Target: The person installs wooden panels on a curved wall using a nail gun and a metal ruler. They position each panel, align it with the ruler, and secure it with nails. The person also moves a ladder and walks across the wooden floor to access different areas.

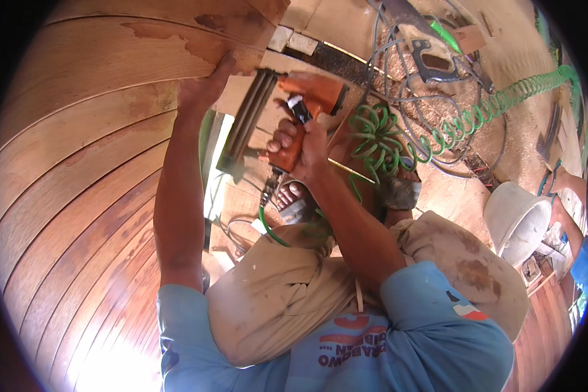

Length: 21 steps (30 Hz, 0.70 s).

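My right hand (307, 147) is wrapped round the handle of an orange pneumatic nail gun (317, 88). The gun's dark ribbed magazine (248, 121) points toward the wooden plank wall (104, 85) on my left. From the base of the handle runs a green air hose (266, 223). My left hand (206, 88) is raised against the edge of the planks, with one digit stretched up along the wood. Its other fingers are hidden, so its grip does not show.
A green coiled hose (379, 134) lies among tangled grey cables. Beyond it are a handsaw (431, 62) and scattered sawdust. At the right stands a whitish bucket (516, 219), beside a co-worker's arm (567, 225) with a blue sleeve. My bent knees frame the work.
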Each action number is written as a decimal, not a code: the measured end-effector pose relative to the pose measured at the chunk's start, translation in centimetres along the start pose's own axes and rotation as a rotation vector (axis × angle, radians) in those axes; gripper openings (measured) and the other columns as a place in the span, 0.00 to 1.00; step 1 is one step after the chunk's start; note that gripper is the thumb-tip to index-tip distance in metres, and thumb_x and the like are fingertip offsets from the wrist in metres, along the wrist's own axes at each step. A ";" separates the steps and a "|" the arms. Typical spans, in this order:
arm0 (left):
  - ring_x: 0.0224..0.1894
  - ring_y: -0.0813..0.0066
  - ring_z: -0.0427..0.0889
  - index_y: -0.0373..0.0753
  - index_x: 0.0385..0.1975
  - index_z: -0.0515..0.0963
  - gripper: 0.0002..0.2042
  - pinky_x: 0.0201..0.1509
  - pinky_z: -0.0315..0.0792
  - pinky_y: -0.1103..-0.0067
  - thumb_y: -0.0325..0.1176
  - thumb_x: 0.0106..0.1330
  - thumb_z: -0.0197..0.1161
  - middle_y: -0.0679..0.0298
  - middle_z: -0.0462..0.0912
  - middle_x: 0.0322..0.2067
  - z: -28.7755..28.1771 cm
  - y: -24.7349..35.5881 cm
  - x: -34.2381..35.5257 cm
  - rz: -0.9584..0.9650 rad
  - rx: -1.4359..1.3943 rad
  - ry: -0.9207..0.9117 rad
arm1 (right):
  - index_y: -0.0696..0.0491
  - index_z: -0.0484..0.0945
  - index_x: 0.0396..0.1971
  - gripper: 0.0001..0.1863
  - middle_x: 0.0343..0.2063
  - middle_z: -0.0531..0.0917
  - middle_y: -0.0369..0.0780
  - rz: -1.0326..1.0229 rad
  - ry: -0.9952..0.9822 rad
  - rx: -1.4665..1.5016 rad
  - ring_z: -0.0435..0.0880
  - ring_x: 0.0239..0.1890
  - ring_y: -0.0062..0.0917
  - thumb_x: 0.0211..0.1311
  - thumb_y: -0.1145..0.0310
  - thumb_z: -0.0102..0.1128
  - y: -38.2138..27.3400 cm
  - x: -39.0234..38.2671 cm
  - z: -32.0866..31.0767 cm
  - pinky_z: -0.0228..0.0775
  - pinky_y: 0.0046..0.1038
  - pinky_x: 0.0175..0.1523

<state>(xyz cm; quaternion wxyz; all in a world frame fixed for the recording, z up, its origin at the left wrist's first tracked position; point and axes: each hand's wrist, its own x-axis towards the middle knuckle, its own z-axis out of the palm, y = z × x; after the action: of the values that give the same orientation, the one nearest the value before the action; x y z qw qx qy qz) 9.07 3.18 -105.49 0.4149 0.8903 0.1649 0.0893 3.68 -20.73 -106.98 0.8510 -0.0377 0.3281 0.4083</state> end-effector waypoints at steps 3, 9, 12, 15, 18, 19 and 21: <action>0.50 0.65 0.84 0.34 0.51 0.79 0.24 0.54 0.76 0.70 0.42 0.58 0.72 0.55 0.85 0.47 0.5 0.5 -0.2 -0.049 -0.198 0.035 | 0.52 0.73 0.57 0.20 0.21 0.65 0.31 0.017 0.036 -0.094 0.68 0.22 0.21 0.73 0.63 0.38 -0.1 -0.2 -2.1 0.69 0.33 0.34; 0.55 0.58 0.82 0.35 0.53 0.78 0.26 0.58 0.74 0.67 0.46 0.59 0.70 0.53 0.85 0.50 1.4 -0.5 -0.3 -0.215 -0.014 -0.038 | 0.53 0.72 0.58 0.22 0.22 0.68 0.33 0.089 0.117 -0.195 0.69 0.23 0.23 0.70 0.65 0.36 0.0 0.4 -5.4 0.70 0.35 0.34; 0.55 0.58 0.82 0.35 0.53 0.78 0.27 0.58 0.74 0.67 0.45 0.58 0.70 0.53 0.84 0.50 2.3 -1.3 -0.4 -0.217 -0.066 -0.051 | 0.52 0.75 0.56 0.19 0.21 0.69 0.31 0.064 0.126 -0.332 0.70 0.21 0.21 0.74 0.60 0.43 -0.3 0.2 -5.9 0.73 0.33 0.34; 0.55 0.57 0.82 0.36 0.53 0.78 0.27 0.58 0.74 0.67 0.46 0.57 0.70 0.52 0.84 0.50 2.9 -2.1 -0.4 -0.274 -0.074 -0.024 | 0.56 0.75 0.52 0.17 0.23 0.74 0.36 0.042 0.241 -0.606 0.77 0.22 0.26 0.72 0.62 0.47 -1.2 0.1 -6.2 0.76 0.35 0.31; 0.55 0.56 0.82 0.36 0.53 0.78 0.28 0.57 0.74 0.67 0.47 0.56 0.71 0.50 0.84 0.50 3.1 -2.9 -0.4 -0.282 -0.046 -0.034 | 0.56 0.75 0.38 0.10 0.25 0.80 0.42 -0.019 0.258 -0.987 0.84 0.24 0.32 0.67 0.64 0.54 -2.9 0.6 -6.8 0.80 0.38 0.27; 0.55 0.55 0.82 0.36 0.53 0.78 0.28 0.57 0.75 0.67 0.47 0.55 0.71 0.50 0.84 0.51 3.3 -3.1 -0.5 -0.230 -0.047 -0.029 | 0.57 0.77 0.39 0.12 0.24 0.81 0.42 -0.039 0.276 -1.138 0.85 0.26 0.30 0.67 0.63 0.56 -3.5 0.9 -6.9 0.79 0.35 0.29; 0.53 0.57 0.83 0.35 0.52 0.79 0.27 0.56 0.75 0.67 0.46 0.56 0.70 0.51 0.84 0.48 3.5 -3.4 -0.7 -0.217 0.006 0.013 | 0.57 0.81 0.36 0.13 0.25 0.85 0.40 -0.031 0.308 -1.635 0.87 0.31 0.26 0.66 0.61 0.61 -5.4 1.2 -7.0 0.78 0.32 0.33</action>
<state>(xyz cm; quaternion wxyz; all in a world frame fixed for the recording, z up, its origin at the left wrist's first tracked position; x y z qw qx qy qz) 8.68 2.46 -110.42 0.4185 0.8679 0.2633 0.0489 4.45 -25.80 -114.26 0.5062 -0.7041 0.0401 0.4964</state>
